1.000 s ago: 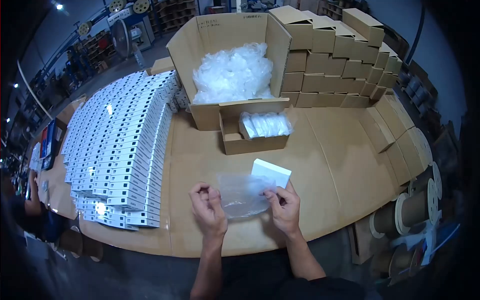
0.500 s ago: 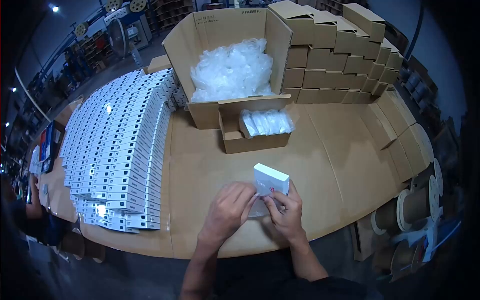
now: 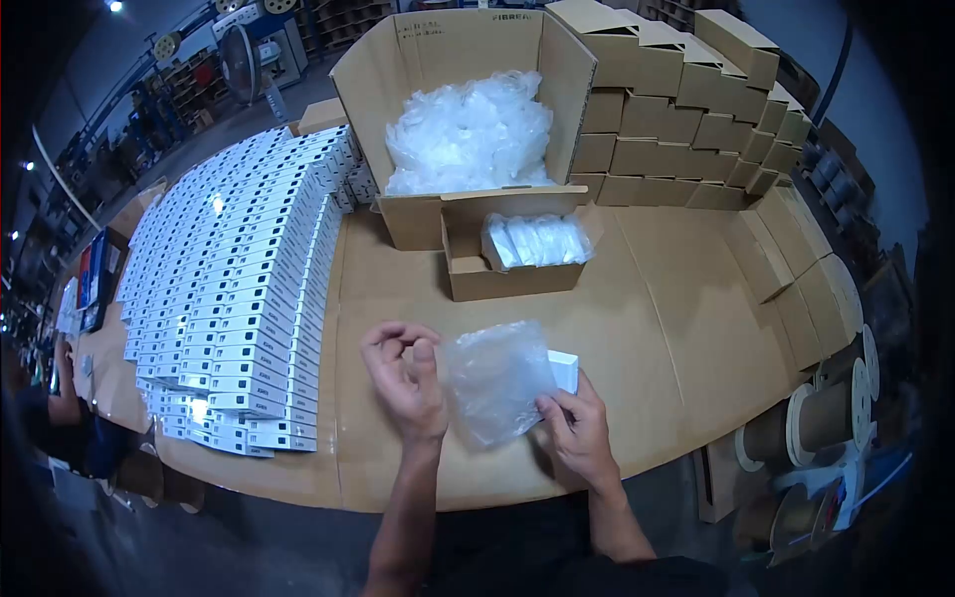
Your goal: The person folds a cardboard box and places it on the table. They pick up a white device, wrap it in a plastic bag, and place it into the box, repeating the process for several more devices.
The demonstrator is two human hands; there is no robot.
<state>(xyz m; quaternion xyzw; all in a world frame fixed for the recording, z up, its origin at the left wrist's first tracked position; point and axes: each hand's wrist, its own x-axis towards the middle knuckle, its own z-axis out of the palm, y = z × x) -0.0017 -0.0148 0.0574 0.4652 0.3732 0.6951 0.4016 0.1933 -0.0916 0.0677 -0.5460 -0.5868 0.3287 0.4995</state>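
Observation:
My right hand (image 3: 579,428) holds a small white box (image 3: 563,372) together with a clear plastic bag (image 3: 497,383). The bag spreads out to the left of the box and covers part of it. Just left of the bag is my left hand (image 3: 406,383), raised with its fingers apart and curled, holding nothing. Beyond the hands, a small open carton (image 3: 512,286) has a row of bagged white packs (image 3: 537,242) on its right side. Behind it a large carton (image 3: 463,45) is heaped with loose clear bags (image 3: 468,134).
Many white boxes (image 3: 234,289) are stacked on the left of the cardboard-covered table (image 3: 398,478). Brown cartons (image 3: 647,119) pile up at the back right, with more cartons (image 3: 796,269) along the right edge. Spools (image 3: 836,408) stand beyond. Another person's arm (image 3: 65,388) shows far left.
My left hand has let go and moved left, its fingers now apart. The plastic bag has spread out left of the white box, which has shifted slightly right and down in my right hand.

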